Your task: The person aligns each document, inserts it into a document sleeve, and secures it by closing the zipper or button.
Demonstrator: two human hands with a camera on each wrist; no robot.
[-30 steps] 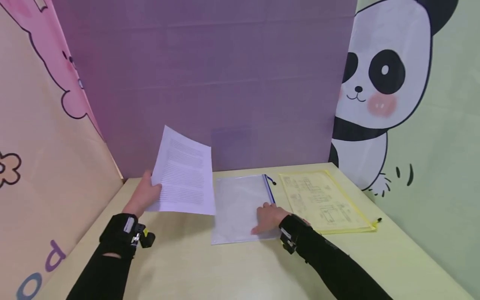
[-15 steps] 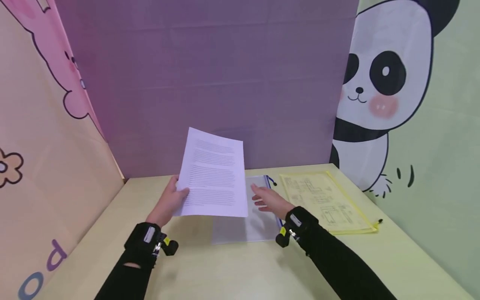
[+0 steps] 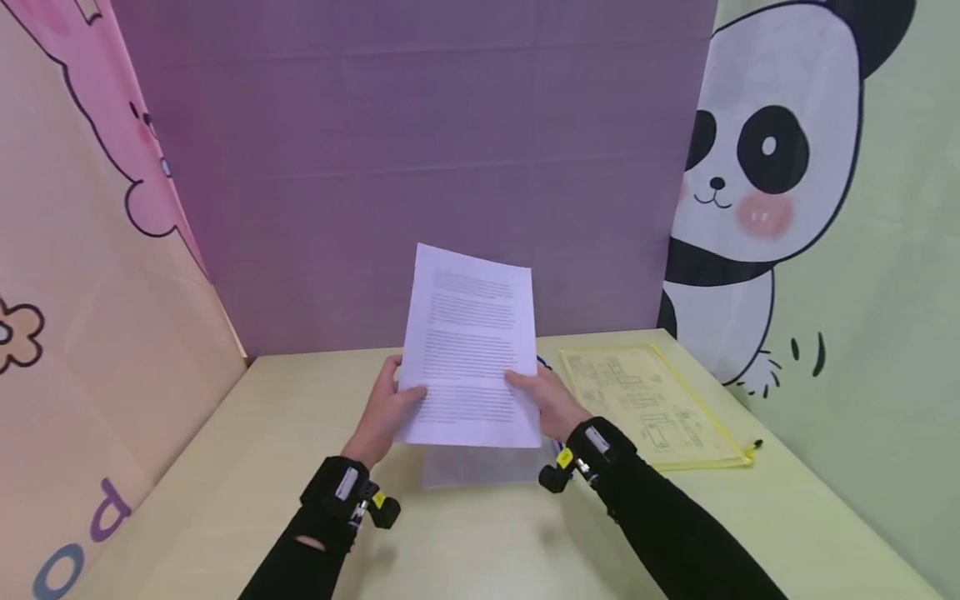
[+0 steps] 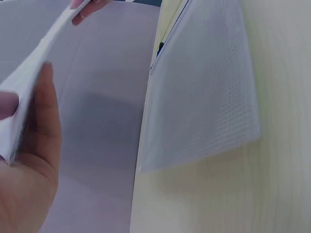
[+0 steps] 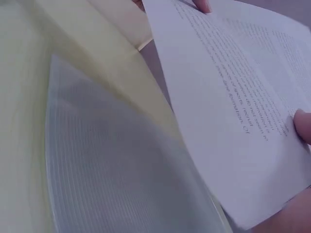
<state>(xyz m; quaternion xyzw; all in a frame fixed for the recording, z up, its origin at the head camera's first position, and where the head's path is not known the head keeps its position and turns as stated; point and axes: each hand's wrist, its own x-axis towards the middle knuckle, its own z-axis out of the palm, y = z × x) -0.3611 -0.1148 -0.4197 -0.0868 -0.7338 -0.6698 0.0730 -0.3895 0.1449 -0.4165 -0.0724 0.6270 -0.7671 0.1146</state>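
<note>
White rectangular paper (image 3: 471, 342) lifted, not in translucent rectangular plastic pouch (image 3: 483, 469); left hand (image 3: 386, 415), right hand (image 3: 551, 404): fingers pinching paper's sides.

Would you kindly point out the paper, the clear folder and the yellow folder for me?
Paper (image 3: 470, 354): head view, middle of its printed side.
Clear folder (image 4: 201, 92): left wrist view, middle of its upper face.
Yellow folder (image 3: 651, 406): head view, middle of its upper face.
</note>
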